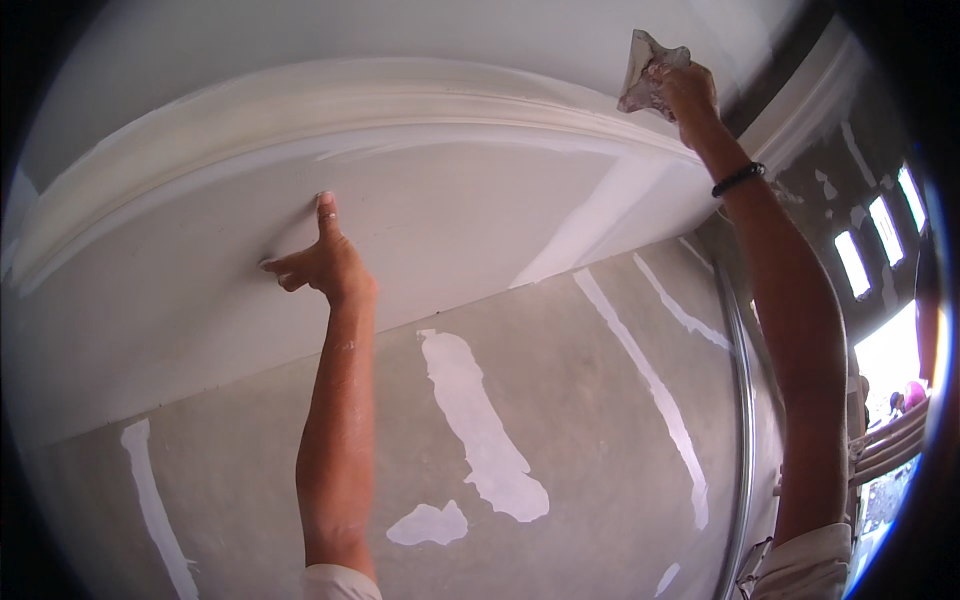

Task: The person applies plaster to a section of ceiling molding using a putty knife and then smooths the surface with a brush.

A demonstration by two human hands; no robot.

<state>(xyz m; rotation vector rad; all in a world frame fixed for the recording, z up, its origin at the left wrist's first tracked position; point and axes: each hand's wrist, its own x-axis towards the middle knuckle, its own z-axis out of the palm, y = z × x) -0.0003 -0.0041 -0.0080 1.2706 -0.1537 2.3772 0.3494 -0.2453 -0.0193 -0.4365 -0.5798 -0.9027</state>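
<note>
Raised at the upper right, my right hand [691, 98] is closed around a putty knife [644, 62] smeared with whitish compound. Its broad blade is against or very near the pale surface above the moulding; I cannot tell which. A long white cornice moulding [400, 106] curves across the upper part of the view. Below it, my left hand [328, 265] reaches up to a smooth pale panel [450, 205]. Its thumb and a finger are spread, their tips seeming to rest on the panel, with white smears on them. Nothing is in that hand.
A grey-brown wall [300, 400] bears several white compound strips and patches [480, 430]. A metal pole [742, 420] stands at the right, near bundled pipes or rails [890, 450]. Beyond are narrow bright openings [885, 230] and a large bright opening [885, 365].
</note>
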